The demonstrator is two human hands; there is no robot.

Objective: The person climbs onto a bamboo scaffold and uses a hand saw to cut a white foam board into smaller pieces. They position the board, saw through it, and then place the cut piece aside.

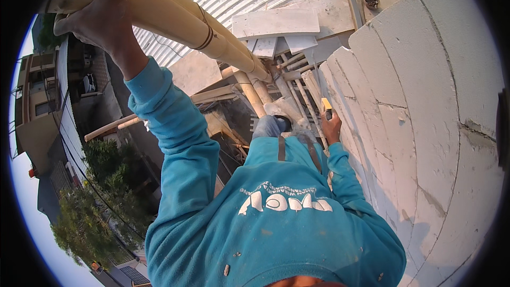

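My left hand [103,24] is raised at the upper left, its fingers wrapped round a thick, pale bamboo pole [164,16]. That pole slants down toward the middle beside another one, with a dark tie around it. Lower down, my right hand [332,129] is closed on a yellow-and-black handled tool [326,109], close to the white block wall [393,90]. A thin strip seems to run up from the handle, but the tool's kind is not clear.
Bamboo scaffolding poles [249,93] cross near my foot [286,122]. White boards [276,23] lie ahead, beside a corrugated metal roof [212,0] and a small dark bowl [371,1]. At left is a drop toward a street, trees [101,212] and houses [42,90].
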